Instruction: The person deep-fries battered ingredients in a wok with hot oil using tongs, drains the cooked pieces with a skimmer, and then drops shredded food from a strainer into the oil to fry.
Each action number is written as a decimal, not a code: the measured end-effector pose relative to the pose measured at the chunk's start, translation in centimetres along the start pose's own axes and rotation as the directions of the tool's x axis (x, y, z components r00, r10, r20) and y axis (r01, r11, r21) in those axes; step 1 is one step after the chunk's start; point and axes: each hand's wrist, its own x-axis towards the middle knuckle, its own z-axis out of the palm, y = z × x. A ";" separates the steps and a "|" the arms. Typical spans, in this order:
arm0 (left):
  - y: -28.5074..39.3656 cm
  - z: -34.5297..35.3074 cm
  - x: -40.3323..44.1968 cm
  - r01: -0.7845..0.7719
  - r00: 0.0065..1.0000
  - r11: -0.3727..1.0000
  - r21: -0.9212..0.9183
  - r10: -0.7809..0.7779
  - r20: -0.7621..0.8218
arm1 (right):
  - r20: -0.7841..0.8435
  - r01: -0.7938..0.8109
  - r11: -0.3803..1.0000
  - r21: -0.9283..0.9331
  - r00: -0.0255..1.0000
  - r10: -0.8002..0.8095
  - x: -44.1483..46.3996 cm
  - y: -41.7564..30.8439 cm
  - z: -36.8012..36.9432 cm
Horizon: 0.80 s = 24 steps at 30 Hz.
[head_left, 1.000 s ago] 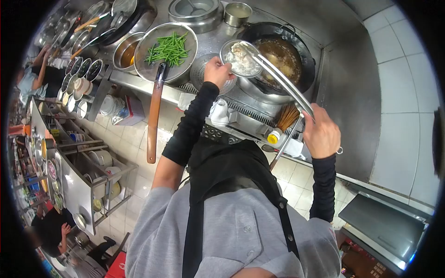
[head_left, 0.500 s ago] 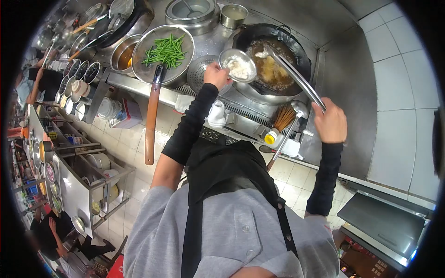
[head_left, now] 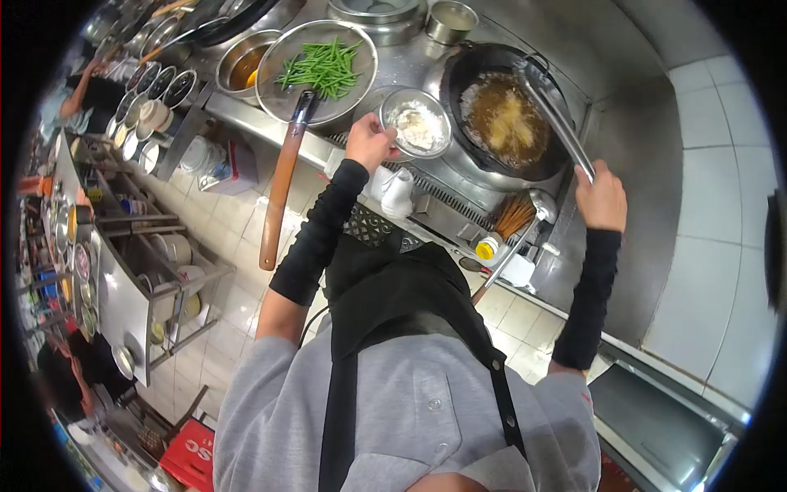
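The right hand [head_left: 602, 197], in the upper right of the frame, has its grip closed around metal tongs [head_left: 564, 129]; their long axis runs up and left to tips near the upper edge of the wok [head_left: 529, 170]. Whether the tips are parted I cannot tell. The yellow pieces [head_left: 512, 115] lie in the wok, up and left of the right hand, which is nearer than the left hand [head_left: 371, 143]. That one pinches the edge of a bowl [head_left: 443, 134] of white contents [head_left: 414, 121], just left of the wok. The right forearm [head_left: 586, 303] stands nearly upright; the left forearm [head_left: 316, 234] slants up and right
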 end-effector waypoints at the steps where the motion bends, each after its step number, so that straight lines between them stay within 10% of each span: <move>1: -0.5 -0.3 0.6 -0.048 0.999 0.997 0.063 0.049 -0.024 | 0.001 0.062 0.997 0.052 0.998 -0.062 -1.2 -0.9 -1.3; 13: 4.1 1.7 1.4 -0.304 0.952 0.869 0.391 0.290 0.097 | -0.058 0.436 0.892 -0.121 0.894 -0.445 -6.3 -5.9 -4.8; 24: 1.1 5.8 5.3 0.044 0.989 0.987 -0.157 -0.021 0.148 | -0.229 0.196 0.952 0.236 0.963 -0.142 -8.2 -2.1 -7.0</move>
